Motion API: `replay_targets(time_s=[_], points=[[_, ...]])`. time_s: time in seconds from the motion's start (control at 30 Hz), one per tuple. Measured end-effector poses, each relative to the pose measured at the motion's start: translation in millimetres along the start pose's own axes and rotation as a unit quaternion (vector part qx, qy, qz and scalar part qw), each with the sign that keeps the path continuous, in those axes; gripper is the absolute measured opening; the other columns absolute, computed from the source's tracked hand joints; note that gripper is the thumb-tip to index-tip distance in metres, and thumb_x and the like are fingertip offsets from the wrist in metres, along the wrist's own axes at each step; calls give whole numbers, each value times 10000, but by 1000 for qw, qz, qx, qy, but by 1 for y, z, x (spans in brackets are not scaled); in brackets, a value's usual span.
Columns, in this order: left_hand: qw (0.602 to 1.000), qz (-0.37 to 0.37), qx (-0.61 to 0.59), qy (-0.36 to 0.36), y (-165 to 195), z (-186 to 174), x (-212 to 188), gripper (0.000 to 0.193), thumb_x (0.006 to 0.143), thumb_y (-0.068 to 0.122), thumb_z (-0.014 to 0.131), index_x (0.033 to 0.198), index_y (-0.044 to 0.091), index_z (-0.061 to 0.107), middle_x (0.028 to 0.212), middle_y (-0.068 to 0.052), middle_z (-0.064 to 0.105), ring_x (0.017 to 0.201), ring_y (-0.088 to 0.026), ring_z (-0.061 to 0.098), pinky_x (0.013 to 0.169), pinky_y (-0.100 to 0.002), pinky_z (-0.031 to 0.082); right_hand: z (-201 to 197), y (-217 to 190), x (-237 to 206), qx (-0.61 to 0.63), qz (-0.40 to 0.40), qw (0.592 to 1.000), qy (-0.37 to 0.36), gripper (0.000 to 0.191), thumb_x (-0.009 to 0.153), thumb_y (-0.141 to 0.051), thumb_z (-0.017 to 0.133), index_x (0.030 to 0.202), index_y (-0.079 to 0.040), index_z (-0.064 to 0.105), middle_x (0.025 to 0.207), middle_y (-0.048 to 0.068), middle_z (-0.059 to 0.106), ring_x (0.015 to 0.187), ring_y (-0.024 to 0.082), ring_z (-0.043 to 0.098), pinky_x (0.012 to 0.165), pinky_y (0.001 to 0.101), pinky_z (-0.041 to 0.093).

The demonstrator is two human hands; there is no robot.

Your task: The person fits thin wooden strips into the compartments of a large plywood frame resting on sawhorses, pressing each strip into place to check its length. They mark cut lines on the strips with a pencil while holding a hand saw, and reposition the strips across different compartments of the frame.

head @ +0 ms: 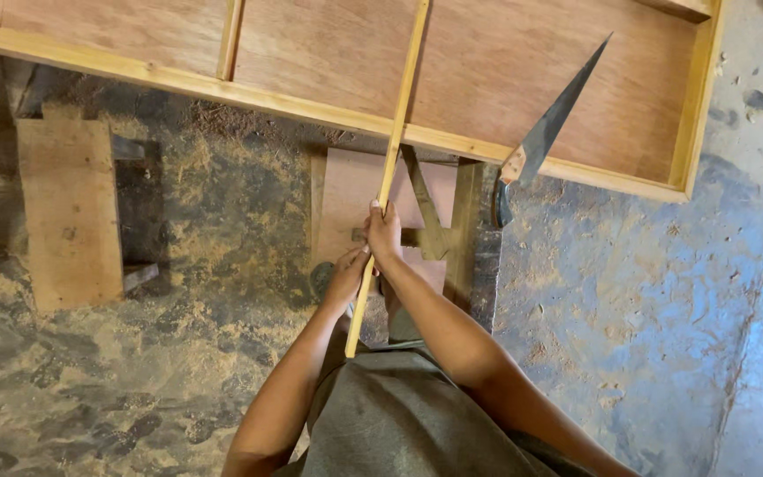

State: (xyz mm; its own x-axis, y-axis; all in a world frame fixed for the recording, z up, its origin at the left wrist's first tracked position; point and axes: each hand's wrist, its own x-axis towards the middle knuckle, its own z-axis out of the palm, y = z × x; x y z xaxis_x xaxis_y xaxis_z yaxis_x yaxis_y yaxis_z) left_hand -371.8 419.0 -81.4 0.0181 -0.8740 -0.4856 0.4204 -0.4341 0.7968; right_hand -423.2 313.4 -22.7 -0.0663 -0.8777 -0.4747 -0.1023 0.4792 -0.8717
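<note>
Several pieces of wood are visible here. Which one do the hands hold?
The long thin pale wooden strip, held by both the left hand and right hand; it lies across the large plywood frame.

Both hands closed, right hand point(383, 231) ahead; left hand point(346, 278) behind.

Soft, even daylight, faint shadows, sharp focus, slight bending at edges.

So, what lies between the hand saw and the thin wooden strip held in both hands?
In the head view, only the bare plywood panel and its pale frame rail lie between the saw and the strip.
</note>
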Motion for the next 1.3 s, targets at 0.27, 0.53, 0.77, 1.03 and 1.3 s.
replay_targets(time_s=[0.27, 0.53, 0.77, 1.03, 1.3], points=[[991, -11, 118, 56, -16, -4, 23, 392, 1057, 383, 564, 964, 30, 704, 749, -27, 663, 663, -114, 601, 619, -274, 482, -46, 4, 38, -109, 5, 986, -125, 310, 1048, -342, 588, 1030, -33, 592, 705, 72, 640, 560, 132, 653, 503, 293, 532], [932, 89, 192, 295, 12, 1, 41, 316, 988, 247, 608, 1194, 24, 700, 993, -48, 736, 880, -116, 688, 770, -276, 541, -131, 30, 89, -118, -37, 966, -225, 260, 1031, -203, 634, 1217, -24, 669, 919, 49, 704, 772, 89, 667, 655, 265, 563], [955, 79, -128, 257, 111, 57, 83, 322, 1070, 174, 532, 1211, -53, 711, 802, 1, 530, 656, -78, 419, 566, -225, 340, -138, -84, 143, -186, -274, 864, -378, 228, 976, -70, 684, 1186, 18, 668, 1059, 106, 697, 901, 164, 664, 785, 295, 545], [962, 147, -216, 85, 179, 109, 137, 379, 1084, 215, 512, 1298, -74, 631, 1129, -89, 654, 908, -116, 539, 772, -254, 450, -117, -141, 178, -354, -226, 740, -525, 224, 946, -171, 785, 908, 3, 648, 773, 131, 638, 700, 228, 616, 675, 347, 503], [884, -13, 365, 292, 154, 57, 166, 594, 997, 432, 661, 1398, 13, 534, 1346, -224, 622, 1216, -362, 585, 992, -458, 473, -122, -163, 287, -329, -148, 837, -412, 93, 871, -27, 789, 904, -10, 704, 792, 29, 634, 712, 91, 529, 629, 268, 404]])
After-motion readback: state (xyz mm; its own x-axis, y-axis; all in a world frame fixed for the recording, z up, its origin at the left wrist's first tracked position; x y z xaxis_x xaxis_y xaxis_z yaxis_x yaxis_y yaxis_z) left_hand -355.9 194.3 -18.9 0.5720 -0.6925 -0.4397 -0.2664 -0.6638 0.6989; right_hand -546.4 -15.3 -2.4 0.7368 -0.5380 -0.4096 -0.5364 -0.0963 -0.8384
